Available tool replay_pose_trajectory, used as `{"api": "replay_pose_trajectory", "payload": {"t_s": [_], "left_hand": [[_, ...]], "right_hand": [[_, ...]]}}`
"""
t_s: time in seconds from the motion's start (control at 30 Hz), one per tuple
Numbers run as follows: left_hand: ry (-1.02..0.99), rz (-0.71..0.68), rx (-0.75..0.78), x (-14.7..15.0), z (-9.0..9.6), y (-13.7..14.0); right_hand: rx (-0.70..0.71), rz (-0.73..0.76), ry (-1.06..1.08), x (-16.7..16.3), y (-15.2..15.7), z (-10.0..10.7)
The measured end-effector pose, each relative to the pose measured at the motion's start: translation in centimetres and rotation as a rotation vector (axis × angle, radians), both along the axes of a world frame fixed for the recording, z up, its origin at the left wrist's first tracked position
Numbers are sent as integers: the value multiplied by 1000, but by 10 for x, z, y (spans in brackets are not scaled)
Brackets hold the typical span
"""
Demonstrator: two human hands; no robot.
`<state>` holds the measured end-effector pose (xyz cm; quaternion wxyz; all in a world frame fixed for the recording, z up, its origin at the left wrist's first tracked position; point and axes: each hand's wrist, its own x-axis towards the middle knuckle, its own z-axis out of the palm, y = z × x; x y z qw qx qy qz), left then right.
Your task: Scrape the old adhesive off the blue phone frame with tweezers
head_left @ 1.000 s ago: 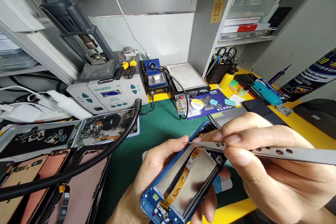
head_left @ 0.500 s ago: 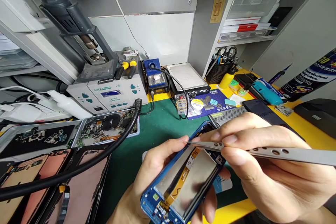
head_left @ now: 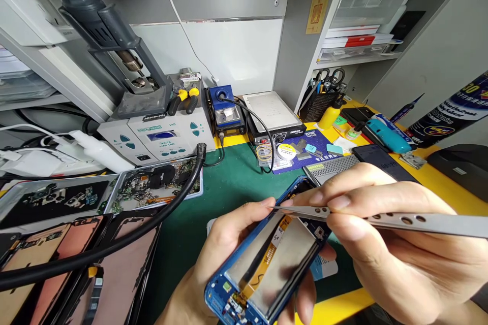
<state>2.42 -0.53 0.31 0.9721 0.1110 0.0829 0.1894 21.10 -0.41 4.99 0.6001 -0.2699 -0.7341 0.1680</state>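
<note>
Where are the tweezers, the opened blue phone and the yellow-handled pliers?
tweezers (head_left: 381,219): head view, on the flat metal arm.
opened blue phone (head_left: 280,264): head view, on its silver inner plate.
yellow-handled pliers (head_left: 186,95): head view, on a yellow handle.

The opened phone lay in the left hand, above the tabletop. The right hand, right of the phone, held tweezers whose tip sat over the phone's upper edge. Behind and left of the phone stood the rework station; a parts tray lay before it. Behind and right of the phone stood a tool cup.
</note>
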Motion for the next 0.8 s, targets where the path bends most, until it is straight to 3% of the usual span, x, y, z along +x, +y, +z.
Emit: {"api": "replay_pose_trajectory", "payload": {"t_s": [0.3,0.53,0.8], "left_hand": [[5,48,-58,-1,1,-1],[-4,-21,-30,-1,3,-1],[-6,20,-88,0,-1,8]], "right_hand": [[75,33,1,0,1,-3],[59,44,8,-1,-1,0],[4,54,15,1,-2,-1]]}}
